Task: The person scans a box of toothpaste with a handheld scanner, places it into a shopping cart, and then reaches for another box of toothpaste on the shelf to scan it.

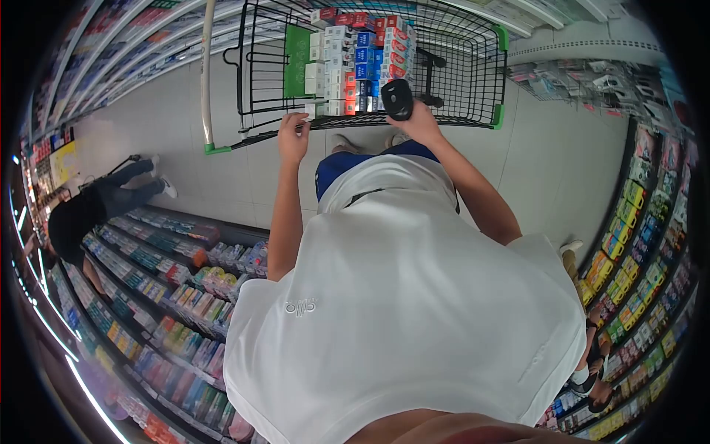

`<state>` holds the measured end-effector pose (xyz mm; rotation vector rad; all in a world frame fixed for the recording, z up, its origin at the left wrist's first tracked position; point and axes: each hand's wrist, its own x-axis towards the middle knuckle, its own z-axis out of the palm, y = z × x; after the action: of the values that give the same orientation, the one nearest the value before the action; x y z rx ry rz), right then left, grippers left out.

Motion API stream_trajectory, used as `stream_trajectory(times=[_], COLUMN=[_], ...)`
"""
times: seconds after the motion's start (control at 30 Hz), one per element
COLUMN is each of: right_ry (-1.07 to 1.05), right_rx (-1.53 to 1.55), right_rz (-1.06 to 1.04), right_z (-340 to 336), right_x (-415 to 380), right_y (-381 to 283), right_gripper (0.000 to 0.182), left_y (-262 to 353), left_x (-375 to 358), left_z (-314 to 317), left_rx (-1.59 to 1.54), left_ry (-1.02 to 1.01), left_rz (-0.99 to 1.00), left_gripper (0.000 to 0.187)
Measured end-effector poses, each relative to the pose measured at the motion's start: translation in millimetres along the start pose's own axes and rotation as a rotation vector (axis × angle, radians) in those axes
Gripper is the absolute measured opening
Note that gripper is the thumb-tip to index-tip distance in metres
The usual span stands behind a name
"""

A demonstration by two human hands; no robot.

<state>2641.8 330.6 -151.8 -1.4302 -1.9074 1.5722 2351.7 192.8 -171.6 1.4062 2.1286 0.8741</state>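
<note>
My right hand (421, 124) is wrapped around a black handheld scanner (397, 99), which overlaps the near side of the shopping cart (466, 89). Stacked in the cart are many small cartons (362, 63) in white, blue and red, just beyond the scanner. My left hand (293, 137) is raised at the cart's near rim, below a white carton (314, 109) at the left end of the stack. Its fingers are bent, with a gap between them and the thumb, and nothing shows in its grasp.
A green panel (298, 61) stands inside the cart, left of the cartons. The cart's pale handle bar (206, 81) is at its left end. Stocked shelves (177, 325) line the left, more shelves (629, 229) the right. A person in dark clothes (81, 222) reaches toward the left shelves.
</note>
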Motion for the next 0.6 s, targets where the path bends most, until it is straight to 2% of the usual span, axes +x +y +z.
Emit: stream_trajectory(times=[0.07, 0.2, 0.37, 0.6], right_ry=[-0.116, -0.165, -0.225, -0.339], right_rx=[-0.017, -0.011, -0.047, -0.056], right_rz=[-0.042, -0.096, -0.123, -0.199], right_z=[18, 62, 109, 195], right_x=[5, 11, 1, -5], right_y=[-12, -18, -54, -123], right_gripper=[0.042, 0.044, 0.045, 0.042], left_y=[-8, -32, -61, -124], left_x=[-16, -37, -53, -80], left_z=[-16, -39, -63, -114], left_rx=[0.056, 0.079, -0.14, -0.156], left_ry=[0.119, 0.139, 0.109, 0.168], left_rz=[-0.048, -0.096, -0.201, -0.173], left_gripper=[0.016, 0.013, 0.014, 0.014])
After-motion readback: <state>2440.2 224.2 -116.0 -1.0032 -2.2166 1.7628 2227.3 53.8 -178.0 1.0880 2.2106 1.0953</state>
